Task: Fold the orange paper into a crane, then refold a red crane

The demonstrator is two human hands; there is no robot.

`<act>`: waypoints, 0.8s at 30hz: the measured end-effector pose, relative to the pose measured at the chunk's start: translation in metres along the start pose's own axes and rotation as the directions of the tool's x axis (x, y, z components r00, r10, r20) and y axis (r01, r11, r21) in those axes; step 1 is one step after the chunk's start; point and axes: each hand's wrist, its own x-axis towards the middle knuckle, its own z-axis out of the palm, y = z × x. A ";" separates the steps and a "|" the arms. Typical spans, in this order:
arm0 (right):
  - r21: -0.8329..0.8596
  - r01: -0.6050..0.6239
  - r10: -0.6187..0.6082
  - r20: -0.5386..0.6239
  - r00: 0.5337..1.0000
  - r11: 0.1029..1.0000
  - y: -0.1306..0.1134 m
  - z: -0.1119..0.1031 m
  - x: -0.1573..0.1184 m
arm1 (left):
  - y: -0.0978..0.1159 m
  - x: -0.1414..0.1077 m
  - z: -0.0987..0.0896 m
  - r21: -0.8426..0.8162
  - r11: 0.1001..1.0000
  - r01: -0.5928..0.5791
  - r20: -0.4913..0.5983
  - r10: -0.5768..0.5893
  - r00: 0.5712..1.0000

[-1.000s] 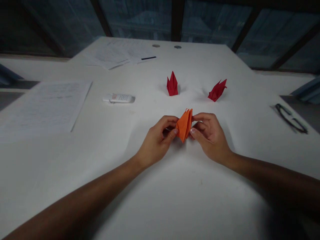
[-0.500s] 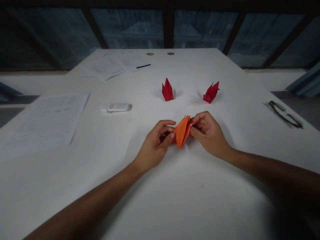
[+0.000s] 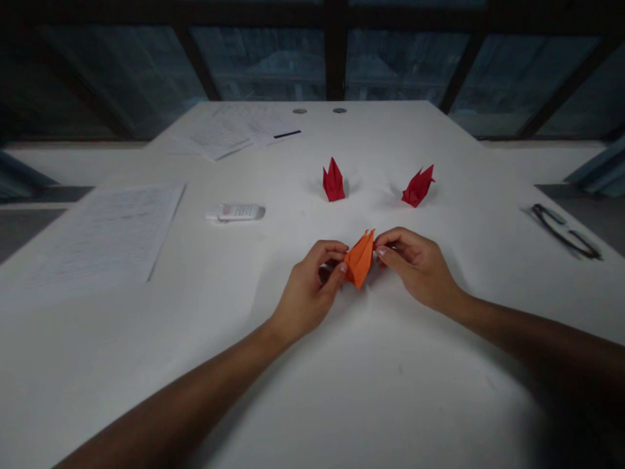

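An orange folded-paper figure (image 3: pixel 360 262) is held just above the white table, tilted with its narrow points upward. My left hand (image 3: pixel 312 280) pinches its left side between thumb and fingers. On the other side, my right hand (image 3: pixel 415 264) has thumb and index finger closed at the figure's upper right edge; the exact spot they grip is partly hidden. Beyond my hands stand two red origami figures: one (image 3: pixel 333 181) straight ahead, the other (image 3: pixel 418 187) farther right and leaning to the right.
A white remote control (image 3: pixel 238 212) lies left of my hands. Printed sheets (image 3: pixel 112 234) cover the left side, with more papers (image 3: pixel 219 133) and a dark strip (image 3: pixel 288 134) behind. Eyeglasses (image 3: pixel 566 231) rest near the right edge of the table (image 3: pixel 312 404).
The orange paper figure has turned slightly, and its top points show more plainly. My right thumb and fingers have shifted up along its edge. The whole view has moved a little.
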 end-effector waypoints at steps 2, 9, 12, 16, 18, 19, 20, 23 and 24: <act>0.014 -0.020 0.020 0.006 1.000 1.000 -0.002 -0.001 0.000 | 0.000 0.000 0.000 0.012 1.000 -0.012 0.012 0.012 1.000; 0.079 -0.040 0.039 0.010 0.999 0.996 -0.004 0.000 0.002 | 0.000 -0.001 0.000 0.073 0.996 -0.049 0.040 0.046 0.998; 0.066 -0.015 0.014 0.005 1.000 0.998 -0.003 0.000 0.003 | -0.001 -0.001 0.000 0.113 0.991 -0.076 0.044 0.072 0.996; 0.008 0.062 -0.062 -0.019 0.998 0.998 -0.004 -0.001 0.004 | 0.000 -0.002 0.000 0.123 0.989 -0.083 0.046 0.077 0.996; -0.033 0.101 -0.102 -0.028 0.994 0.994 -0.006 -0.002 0.004 | 0.000 -0.002 0.000 0.122 0.989 -0.079 0.043 0.075 0.996; -0.057 0.119 -0.121 -0.029 0.992 0.991 -0.008 -0.003 0.004 | 0.000 -0.002 -0.001 0.121 0.990 -0.078 0.039 0.074 0.997; -0.081 0.135 -0.138 -0.025 0.990 0.987 -0.009 -0.004 0.004 | 0.000 -0.003 -0.001 0.118 0.990 -0.079 0.036 0.075 0.997; -0.137 0.154 -0.155 0.006 0.988 0.978 -0.013 -0.006 0.004 | -0.001 -0.003 -0.003 0.125 0.987 -0.105 0.024 0.103 0.994; -0.139 0.148 -0.148 0.014 0.989 0.979 -0.015 -0.006 0.004 | -0.001 -0.004 -0.004 0.136 0.983 -0.124 0.019 0.122 0.992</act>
